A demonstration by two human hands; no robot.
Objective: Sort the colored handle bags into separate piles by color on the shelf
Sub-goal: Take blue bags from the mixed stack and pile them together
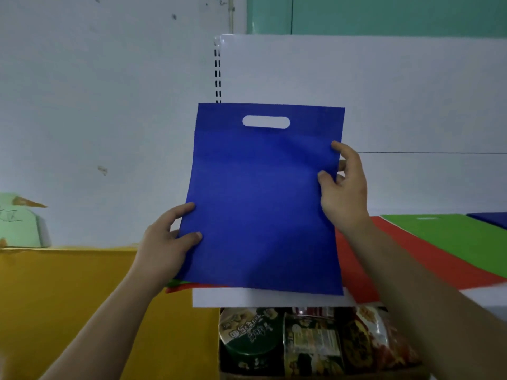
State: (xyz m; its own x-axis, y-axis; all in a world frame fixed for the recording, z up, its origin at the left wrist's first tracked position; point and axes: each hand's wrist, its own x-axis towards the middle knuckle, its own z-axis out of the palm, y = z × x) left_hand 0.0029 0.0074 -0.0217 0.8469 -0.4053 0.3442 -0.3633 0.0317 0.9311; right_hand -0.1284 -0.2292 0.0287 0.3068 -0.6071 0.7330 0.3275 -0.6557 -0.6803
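A blue handle bag [260, 198] with an oval cut-out handle stands upright in front of me, above the white shelf [274, 297]. My left hand [167, 242] grips its lower left edge, together with a small stack of bags whose red and green edges [178, 286] peek out beneath. My right hand [344, 187] pinches the blue bag's right edge. On the shelf to the right lie a red bag [384, 259], a green bag [452, 239] and, at the far right, a blue bag [491, 219], side by side.
A white back panel [384, 91] rises behind the shelf, with a slotted upright [217, 72] at its left. Below the shelf, instant noodle cups and snack packs [315, 344] fill the lower level. A yellow surface [68, 297] lies to the left.
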